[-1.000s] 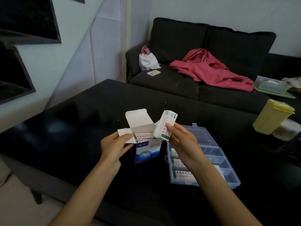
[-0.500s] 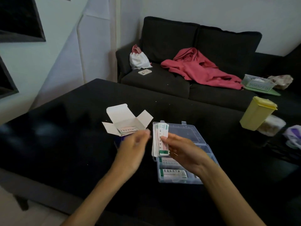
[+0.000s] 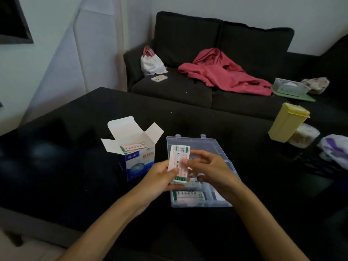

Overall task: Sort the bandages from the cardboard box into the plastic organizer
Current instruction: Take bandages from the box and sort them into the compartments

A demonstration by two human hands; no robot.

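Note:
A stack of wrapped bandages is held upright above the clear plastic organizer. My left hand grips the stack's lower left edge with thumb across the front. My right hand pinches the stack from the right side. The organizer lies open on the black table, with bandages lying in its near compartment. The blue-and-white cardboard box stands to the left with its flaps open, and a few bandages show inside.
A yellow lidded container and a round tub stand at the table's right, beside a purple-and-white bag. Behind the table is a dark sofa with a red garment, a white bag and a basket.
My left hand let go of the box and came right onto the bandage stack. Both hands now hold the stack over the organizer; the box stands alone.

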